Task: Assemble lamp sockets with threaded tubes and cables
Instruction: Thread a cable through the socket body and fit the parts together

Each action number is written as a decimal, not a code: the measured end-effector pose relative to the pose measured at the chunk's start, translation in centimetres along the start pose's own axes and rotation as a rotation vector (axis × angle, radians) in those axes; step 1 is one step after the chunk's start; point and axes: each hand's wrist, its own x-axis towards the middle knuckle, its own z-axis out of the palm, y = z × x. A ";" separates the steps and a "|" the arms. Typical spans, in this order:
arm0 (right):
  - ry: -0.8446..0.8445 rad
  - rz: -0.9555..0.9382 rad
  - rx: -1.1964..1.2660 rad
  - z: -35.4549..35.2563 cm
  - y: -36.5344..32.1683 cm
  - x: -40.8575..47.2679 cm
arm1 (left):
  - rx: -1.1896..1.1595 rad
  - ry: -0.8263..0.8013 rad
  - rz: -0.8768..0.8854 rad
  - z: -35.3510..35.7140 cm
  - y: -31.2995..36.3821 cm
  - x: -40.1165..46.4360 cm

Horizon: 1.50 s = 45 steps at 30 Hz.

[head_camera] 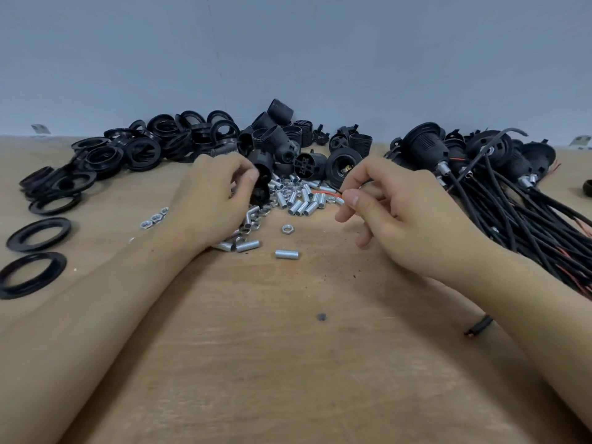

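Centre of frame: your left hand grips a black lamp socket over the pile of threaded tubes, fingers curled round its body. Your right hand, right of centre, pinches the thin red wire end of a cable between thumb and forefinger; the other fingers hang loosely curled. The wire tip sits near the socket but apart from it. Judgement: the socket is light, rigid plastic with ridges that give grip, so hold it by the barrel and leave the base opening free. The wire looks limp and will buckle if pushed from far back; pinch it close to the tip. Finished cabled sockets lie at the right of the bench, loose rings at upper left.
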 end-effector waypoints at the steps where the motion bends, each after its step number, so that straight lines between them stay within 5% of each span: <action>1: 0.008 0.003 0.006 0.0 0.1 0.0 | -0.007 0.072 -0.003 -0.1 -0.1 0.1; 3: 0.017 0.004 0.007 -0.1 0.2 0.1 | 0.043 0.117 0.010 -0.1 -0.2 0.1; 8: 0.021 -0.014 -0.016 0.1 0.3 0.1 | 0.047 -0.144 0.088 0.7 0.0 -0.2; 18: 0.138 0.035 0.010 -0.2 0.0 0.2 | -0.229 0.106 -0.064 0.4 -0.1 0.0; 26: 0.135 0.064 0.270 -0.6 0.3 0.5 | -0.197 0.103 -0.225 0.6 -0.5 0.1; 33: 0.137 0.160 0.396 -0.5 0.6 0.6 | -0.328 0.289 -0.085 -0.3 0.0 0.0; 36: 0.128 0.174 0.408 -0.6 0.3 0.6 | -0.555 0.325 0.053 -0.9 1.6 -0.3; 45: 0.011 0.069 0.456 -0.1 -1.0 0.0 | -0.915 -0.099 -0.001 -0.2 6.4 -3.3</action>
